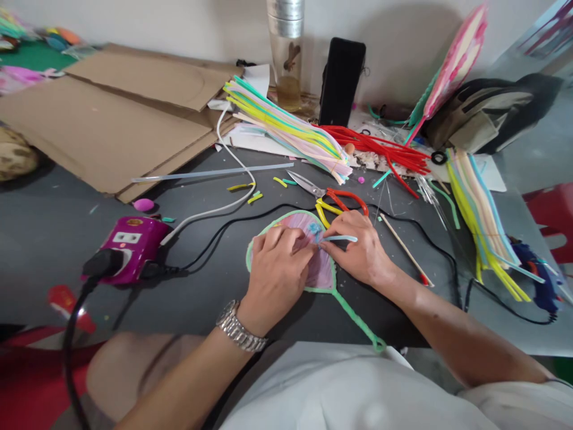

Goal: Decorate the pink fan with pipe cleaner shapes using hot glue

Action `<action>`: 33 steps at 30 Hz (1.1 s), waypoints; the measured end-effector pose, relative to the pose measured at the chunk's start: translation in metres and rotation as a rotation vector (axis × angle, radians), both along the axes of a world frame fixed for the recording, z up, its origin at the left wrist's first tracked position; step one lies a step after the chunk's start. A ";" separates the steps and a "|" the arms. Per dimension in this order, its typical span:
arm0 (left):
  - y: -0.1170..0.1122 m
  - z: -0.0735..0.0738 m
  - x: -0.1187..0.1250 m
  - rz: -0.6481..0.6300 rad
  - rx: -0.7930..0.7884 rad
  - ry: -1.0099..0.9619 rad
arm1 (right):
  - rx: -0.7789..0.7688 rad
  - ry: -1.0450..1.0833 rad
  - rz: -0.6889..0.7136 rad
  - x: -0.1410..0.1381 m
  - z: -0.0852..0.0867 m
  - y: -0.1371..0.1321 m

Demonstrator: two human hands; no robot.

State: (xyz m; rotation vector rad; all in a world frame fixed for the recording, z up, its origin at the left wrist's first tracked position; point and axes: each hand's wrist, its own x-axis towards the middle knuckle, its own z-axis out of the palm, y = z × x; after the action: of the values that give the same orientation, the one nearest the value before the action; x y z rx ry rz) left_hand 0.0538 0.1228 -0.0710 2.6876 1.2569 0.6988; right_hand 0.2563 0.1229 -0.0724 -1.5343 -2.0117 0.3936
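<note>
The power strip (129,248) sits well left, its black cord (233,230) curving behind the fan (320,269), which lies flat on the desk (58,257), its handle (358,316) running toward the near edge. The left hand (275,275) clenches on the fan's pink face, while the right hand (358,245) pinches a pale blue strip (338,238) against it. Scissors (329,194) lie just beyond; a wooden stick (405,248) lies just right, leaving little room.

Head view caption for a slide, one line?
Head view: left hand and right hand work on a pink fan shape edged in green pipe cleaner, scissors just beyond.
</note>
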 end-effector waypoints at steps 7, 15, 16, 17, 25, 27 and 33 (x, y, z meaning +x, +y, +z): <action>-0.001 -0.001 0.001 -0.012 -0.009 0.037 | -0.034 -0.005 -0.006 0.000 0.002 0.003; 0.006 0.021 -0.028 0.138 0.021 -0.153 | -0.096 -0.145 -0.044 0.049 0.053 -0.026; 0.005 0.023 -0.031 0.148 0.026 -0.156 | -0.098 -0.135 -0.099 0.066 0.061 -0.037; 0.004 0.024 -0.034 0.152 0.025 -0.158 | -0.109 -0.124 -0.177 0.084 0.067 -0.050; 0.004 0.029 -0.032 0.046 -0.150 -0.184 | -0.273 -0.368 -1.100 0.212 0.076 -0.178; 0.016 0.024 -0.025 0.052 -0.214 -0.196 | -0.315 -0.314 -1.188 0.223 0.066 -0.196; 0.050 0.018 0.002 -0.015 -0.189 -0.138 | -0.297 -0.262 -1.330 0.241 0.038 -0.194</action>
State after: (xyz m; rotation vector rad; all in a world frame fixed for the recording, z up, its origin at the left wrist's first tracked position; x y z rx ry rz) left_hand 0.0556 0.1726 -0.0527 2.4515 1.2022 0.7115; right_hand 0.4969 -0.0710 -0.0348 -2.7707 -0.6961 -0.0829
